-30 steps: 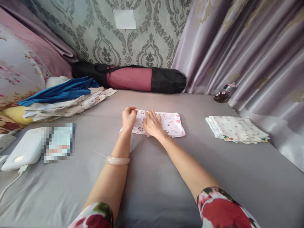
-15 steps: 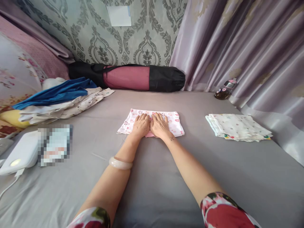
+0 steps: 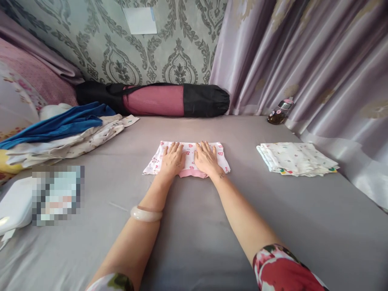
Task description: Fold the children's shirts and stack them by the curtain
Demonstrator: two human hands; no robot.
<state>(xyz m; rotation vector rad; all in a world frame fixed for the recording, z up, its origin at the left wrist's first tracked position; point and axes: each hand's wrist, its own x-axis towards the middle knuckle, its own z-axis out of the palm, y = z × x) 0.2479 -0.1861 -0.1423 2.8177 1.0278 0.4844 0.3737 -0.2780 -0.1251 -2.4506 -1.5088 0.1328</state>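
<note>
A small folded white garment with a pink print and a pink hem [image 3: 188, 159] lies flat on the grey bed sheet [image 3: 194, 226] in front of me. My left hand [image 3: 172, 159] rests palm down on its left half, fingers stretched out. My right hand [image 3: 207, 158] lies flat on its right half, fingers spread. The two hands are a little apart, and neither grips anything. A pale bangle [image 3: 146, 214] sits on my left forearm.
A stack of folded white printed cloths [image 3: 295, 158] lies to the right. At the left is a heap of clothes with a blue one on top [image 3: 60, 125]. A rolled pink mat in a black bag [image 3: 154, 100] lies along the wall. A small bottle [image 3: 277, 114] stands by the curtain.
My left hand let go of the garment's far left edge and came down flat. Both hands then slid apart across the garment.
</note>
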